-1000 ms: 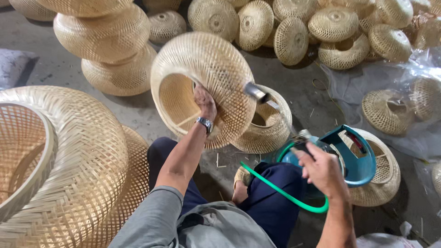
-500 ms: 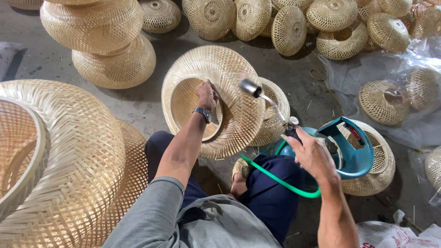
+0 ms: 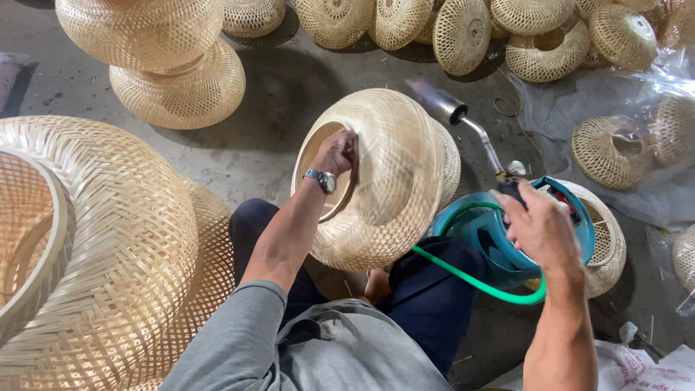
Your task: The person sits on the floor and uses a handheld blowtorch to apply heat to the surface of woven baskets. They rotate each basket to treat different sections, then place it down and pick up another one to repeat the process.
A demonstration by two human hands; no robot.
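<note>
Nearest the camera, a grey sleeve [image 3: 239,340] runs up into the bare left forearm, which reaches forward and slightly right over dark blue trousers [image 3: 427,304]. The left hand [image 3: 337,153], a metal wristwatch [image 3: 321,180] on its wrist, hooks over the rim of a pale round woven bamboo lampshade [image 3: 391,181] — fingers curled inside the opening, thumb outside, gripping the edge so the shade hangs tilted above the knees. To the right, the right arm rises from the lower frame edge, wrist bent inward; the right hand [image 3: 536,228] is wrapped around the handle of a metal-nozzled gas torch [image 3: 463,123], though the back of the hand hides exactly how the fingers close. The nozzle points up and left, just beside the shade's far flank. A green hose [image 3: 470,279] loops below to a teal gas canister [image 3: 499,239]. At the left stands a large woven bamboo basket [image 3: 108,246]; farther off, more woven shades [image 3: 174,87] lie stacked and scattered on the grey concrete floor [image 3: 275,108].
</note>
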